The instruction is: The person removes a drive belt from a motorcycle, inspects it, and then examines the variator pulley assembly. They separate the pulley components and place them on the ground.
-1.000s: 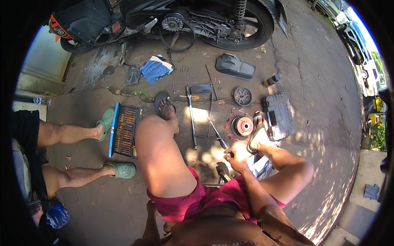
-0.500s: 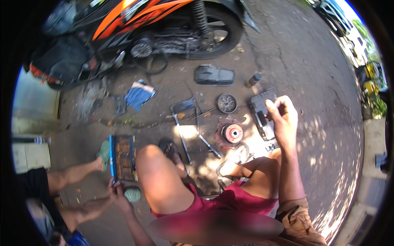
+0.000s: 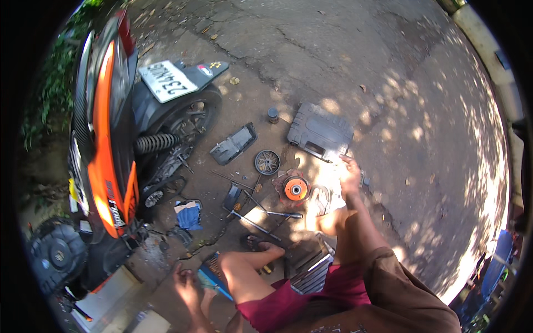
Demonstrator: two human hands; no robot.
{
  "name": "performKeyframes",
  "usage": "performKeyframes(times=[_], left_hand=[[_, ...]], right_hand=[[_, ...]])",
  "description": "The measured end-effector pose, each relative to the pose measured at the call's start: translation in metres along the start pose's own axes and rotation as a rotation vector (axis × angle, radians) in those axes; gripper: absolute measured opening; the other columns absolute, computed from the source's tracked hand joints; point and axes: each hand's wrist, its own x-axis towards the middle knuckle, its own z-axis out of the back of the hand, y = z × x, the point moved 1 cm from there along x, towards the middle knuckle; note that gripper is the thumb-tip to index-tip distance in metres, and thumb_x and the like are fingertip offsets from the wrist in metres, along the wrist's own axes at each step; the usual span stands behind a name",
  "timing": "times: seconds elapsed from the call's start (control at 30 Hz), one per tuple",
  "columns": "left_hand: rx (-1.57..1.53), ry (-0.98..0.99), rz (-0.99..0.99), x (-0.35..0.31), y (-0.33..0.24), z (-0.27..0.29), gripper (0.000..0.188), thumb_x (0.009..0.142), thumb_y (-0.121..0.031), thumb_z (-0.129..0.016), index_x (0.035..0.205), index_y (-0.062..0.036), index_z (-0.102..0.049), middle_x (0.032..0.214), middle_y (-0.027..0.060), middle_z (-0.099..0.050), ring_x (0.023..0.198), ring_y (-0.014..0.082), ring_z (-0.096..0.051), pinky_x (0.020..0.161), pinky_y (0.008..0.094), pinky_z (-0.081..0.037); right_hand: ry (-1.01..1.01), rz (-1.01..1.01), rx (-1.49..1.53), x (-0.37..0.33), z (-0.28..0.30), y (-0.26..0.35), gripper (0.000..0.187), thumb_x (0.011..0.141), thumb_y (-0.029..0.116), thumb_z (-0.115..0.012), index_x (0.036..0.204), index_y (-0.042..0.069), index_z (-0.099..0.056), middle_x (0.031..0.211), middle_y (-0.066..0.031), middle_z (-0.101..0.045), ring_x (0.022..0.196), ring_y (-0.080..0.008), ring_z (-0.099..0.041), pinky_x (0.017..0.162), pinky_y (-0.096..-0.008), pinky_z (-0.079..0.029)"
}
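My right hand [image 3: 350,176] reaches to the near edge of a dark grey tool case [image 3: 322,127] lying closed on the ground. Its fingers are bent together; whatever they may hold is too small to make out. Left of that hand, an orange-red round clutch part [image 3: 295,189] with a metal hub rests on a reddish cloth or sheet. At lower left, my left hand [image 3: 187,286] is raised with its fingers apart and nothing visible in them. Next to it lies a blue-edged tray [image 3: 215,282], partly hidden by my left knee.
An orange and black scooter [image 3: 105,150] stands on the left. On the ground lie a black cover [image 3: 234,144], a spoked round part [image 3: 267,162], a dark canister [image 3: 272,115], a T-handle wrench [image 3: 255,225] and a blue cloth [image 3: 189,215]. A slatted seat [image 3: 313,272] is under me.
My view has swung right, so the scooter now stands at the left. My right hand has lowered to the case's near edge. My left hand has come away from the blue tray's edge.
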Motion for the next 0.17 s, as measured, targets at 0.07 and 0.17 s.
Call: performKeyframes(times=[0.07, 0.17], left_hand=[[0.089, 0.113, 0.228, -0.015, -0.013, 0.027, 0.039, 0.098, -0.012, -0.061, 0.135, -0.0036, -0.053, 0.091, 0.0007, -0.061, 0.074, 0.0083, -0.055, 0.063, 0.0238, -0.045], [0.270, 0.337, 0.659, -0.037, -0.028, 0.062, 0.042, 0.092, -0.010, -0.056, 0.134, -0.0090, -0.052, 0.092, 0.0103, -0.064, 0.072, 0.0214, -0.062, 0.055, 0.0426, -0.053]], right_hand=[[-0.231, -0.050, -0.204, -0.015, 0.097, 0.033, 0.026, 0.094, 0.019, -0.067, 0.113, 0.001, -0.065, 0.094, -0.0100, -0.071, 0.078, -0.0185, -0.069, 0.067, -0.0314, -0.055], [-0.362, -0.275, -0.652, -0.081, 0.227, 0.101, 0.029, 0.091, 0.024, -0.070, 0.110, 0.002, -0.069, 0.091, -0.0129, -0.073, 0.075, -0.0205, -0.073, 0.064, -0.0326, -0.057]])
